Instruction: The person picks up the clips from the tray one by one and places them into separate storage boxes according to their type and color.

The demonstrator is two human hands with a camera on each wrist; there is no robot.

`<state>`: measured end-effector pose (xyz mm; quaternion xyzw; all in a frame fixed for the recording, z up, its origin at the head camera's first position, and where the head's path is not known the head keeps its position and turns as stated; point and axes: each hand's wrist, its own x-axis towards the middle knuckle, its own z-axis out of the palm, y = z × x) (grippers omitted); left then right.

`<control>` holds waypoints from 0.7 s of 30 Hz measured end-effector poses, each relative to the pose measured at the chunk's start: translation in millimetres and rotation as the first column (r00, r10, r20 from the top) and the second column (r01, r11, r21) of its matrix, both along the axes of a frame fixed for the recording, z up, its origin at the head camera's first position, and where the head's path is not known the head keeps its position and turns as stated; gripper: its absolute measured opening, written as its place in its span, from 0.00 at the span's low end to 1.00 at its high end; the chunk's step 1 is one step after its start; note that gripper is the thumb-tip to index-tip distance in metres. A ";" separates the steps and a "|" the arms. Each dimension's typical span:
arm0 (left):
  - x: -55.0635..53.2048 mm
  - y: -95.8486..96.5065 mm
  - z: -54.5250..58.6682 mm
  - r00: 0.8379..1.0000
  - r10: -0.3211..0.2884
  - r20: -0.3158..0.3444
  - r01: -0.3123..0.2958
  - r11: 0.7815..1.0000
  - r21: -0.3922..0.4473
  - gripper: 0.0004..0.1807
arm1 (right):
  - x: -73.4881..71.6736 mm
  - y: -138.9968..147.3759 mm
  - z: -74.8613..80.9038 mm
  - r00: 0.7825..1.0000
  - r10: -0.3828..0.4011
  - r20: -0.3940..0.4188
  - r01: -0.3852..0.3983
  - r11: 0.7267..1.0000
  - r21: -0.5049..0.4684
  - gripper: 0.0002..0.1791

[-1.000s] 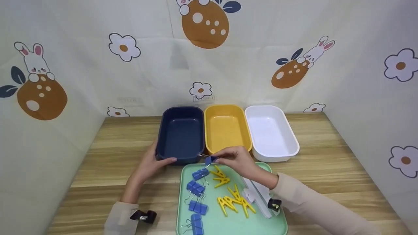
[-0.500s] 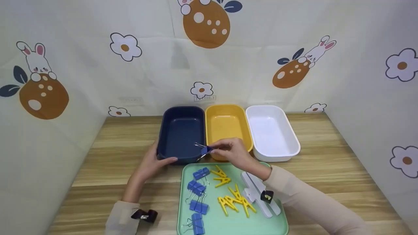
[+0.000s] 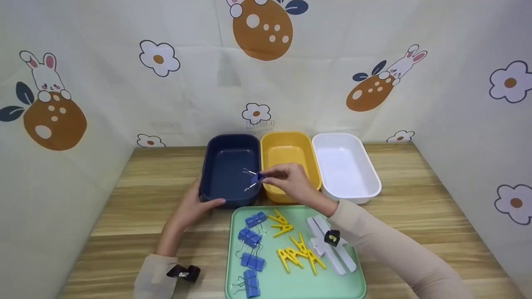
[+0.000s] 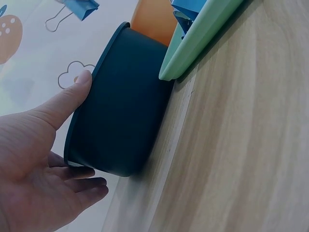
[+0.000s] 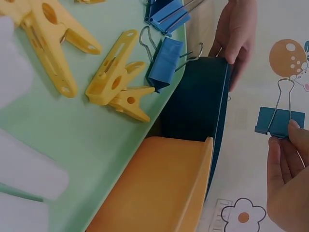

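Note:
My right hand (image 3: 289, 180) pinches a blue binder clip (image 3: 256, 178) between thumb and fingertips. The clip overlaps the near right part of the navy bin (image 3: 232, 199); in the right wrist view the clip (image 5: 280, 121) hangs above the bin's rim level, its wire handles spread. My left hand (image 3: 197, 209) is at the navy bin's near left corner. Its thumb (image 4: 72, 96) lies straight against the rim, and the other fingers extend loosely along the side. Several more blue binder clips (image 3: 252, 262) lie along the left side of the green tray (image 3: 291, 284).
Right of the navy bin stand a yellow bin (image 3: 276, 195) and a white bin (image 3: 347, 166). The tray also bears several yellow clothespins (image 3: 301, 243) and white long-jawed clips (image 3: 330, 253). A patterned cloth (image 3: 199, 95) hangs behind the wooden table (image 3: 112, 241).
My right hand has carried the binder clip up and away from the tray, forward and left to the navy bin's right side. The left hand has stayed at the bin's corner.

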<state>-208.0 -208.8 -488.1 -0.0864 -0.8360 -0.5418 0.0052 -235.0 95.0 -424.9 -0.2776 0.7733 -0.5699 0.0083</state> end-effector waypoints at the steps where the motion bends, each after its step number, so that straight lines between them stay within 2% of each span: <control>1: -0.3 0.0 -0.2 1.000 0.000 -0.004 0.000 1.000 0.000 0.57 | -1.1 -1.4 0.7 1.000 0.004 -0.004 -0.004 1.000 -0.005 0.10; 7: -1.4 0.2 -1.3 0.999 -0.008 -0.044 0.009 1.000 0.007 0.57 | -7.5 -8.3 5.2 1.000 0.014 0.001 -0.014 1.000 -0.007 0.11; 15: -1.3 0.0 -0.7 0.999 -0.008 -0.037 0.008 1.000 0.004 0.57 | -19.0 -16.6 14.4 0.998 -0.063 -0.027 0.065 0.996 0.053 0.10; 21: -0.7 -0.4 -0.7 0.999 -0.010 -0.036 0.010 1.000 0.002 0.57 | -26.3 -24.0 21.9 0.996 -0.085 -0.023 0.086 0.992 0.088 0.11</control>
